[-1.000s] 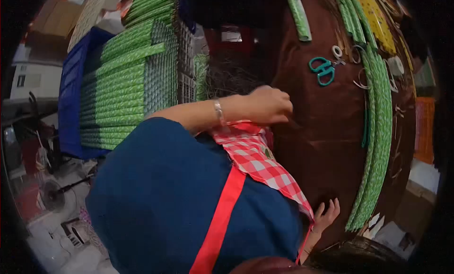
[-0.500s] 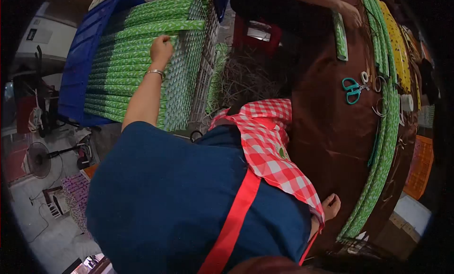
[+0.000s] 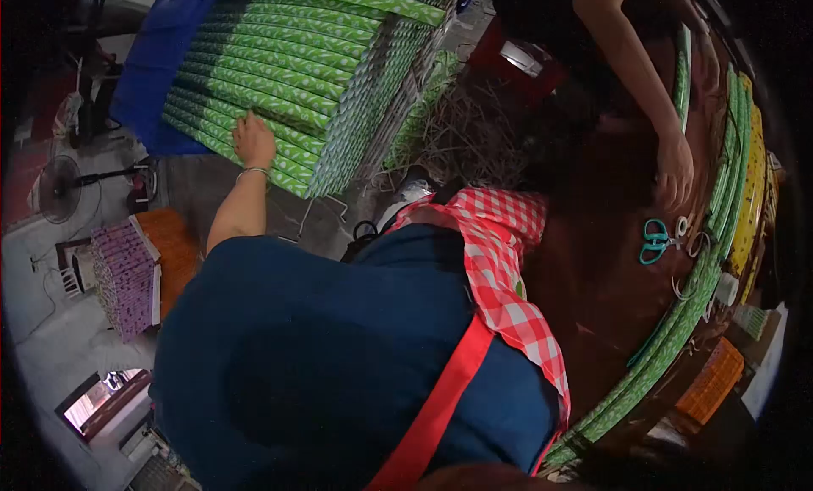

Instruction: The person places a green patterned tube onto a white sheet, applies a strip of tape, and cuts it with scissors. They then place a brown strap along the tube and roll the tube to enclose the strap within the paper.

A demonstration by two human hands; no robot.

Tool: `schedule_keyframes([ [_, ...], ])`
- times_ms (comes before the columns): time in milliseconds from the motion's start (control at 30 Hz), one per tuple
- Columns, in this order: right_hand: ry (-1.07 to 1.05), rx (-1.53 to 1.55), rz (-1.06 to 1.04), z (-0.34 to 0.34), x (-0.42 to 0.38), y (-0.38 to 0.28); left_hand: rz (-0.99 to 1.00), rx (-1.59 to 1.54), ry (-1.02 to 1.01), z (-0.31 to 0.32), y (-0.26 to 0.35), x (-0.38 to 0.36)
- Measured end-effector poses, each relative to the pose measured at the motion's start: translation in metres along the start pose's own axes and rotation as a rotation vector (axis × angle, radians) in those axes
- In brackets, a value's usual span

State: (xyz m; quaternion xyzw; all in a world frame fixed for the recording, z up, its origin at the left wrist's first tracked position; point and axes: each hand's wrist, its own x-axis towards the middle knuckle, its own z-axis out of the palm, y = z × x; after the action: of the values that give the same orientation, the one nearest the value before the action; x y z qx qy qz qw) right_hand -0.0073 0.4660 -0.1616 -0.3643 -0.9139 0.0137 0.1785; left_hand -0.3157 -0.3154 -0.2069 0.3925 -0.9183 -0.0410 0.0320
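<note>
My left hand (image 3: 254, 142), with a bracelet at the wrist, lies on the lower front part of a stack of green, white-patterned strips (image 3: 279, 76). Its fingers are extended, their tips touching the strips, and I see nothing held in them. One strip (image 3: 406, 8) juts out past the others near the top. The stack's pale cut ends (image 3: 356, 127) face right. A blue crate (image 3: 161, 76) stands against the stack's left side. My right hand is out of sight beyond the red-checked apron (image 3: 508, 279).
Another person's hand (image 3: 675, 173) reaches over the brown table (image 3: 584, 262), near teal-handled scissors (image 3: 652, 241) and a tape roll (image 3: 682, 226). Long green bundles (image 3: 677, 322) line its far edge. Tangled scraps (image 3: 483, 135) lie on the floor. At left stand a fan (image 3: 61, 188) and purple stacks (image 3: 123, 279).
My left hand has moved down the stack, from near the jutting strip to its lower rows. My right hand has gone from view. The co-worker's hand has come toward the scissors. The view has turned.
</note>
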Motion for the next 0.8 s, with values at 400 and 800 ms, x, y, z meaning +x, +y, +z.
schedule_keyframes([
  [400,0.08,0.083,-0.044,-0.008,-0.007,-0.029,0.426,0.186,0.188,-0.044,0.028,0.014],
  [800,0.106,0.025,-0.278,-0.024,0.003,-0.058,1.311,-0.102,-0.514,-0.102,0.2,-0.056],
])
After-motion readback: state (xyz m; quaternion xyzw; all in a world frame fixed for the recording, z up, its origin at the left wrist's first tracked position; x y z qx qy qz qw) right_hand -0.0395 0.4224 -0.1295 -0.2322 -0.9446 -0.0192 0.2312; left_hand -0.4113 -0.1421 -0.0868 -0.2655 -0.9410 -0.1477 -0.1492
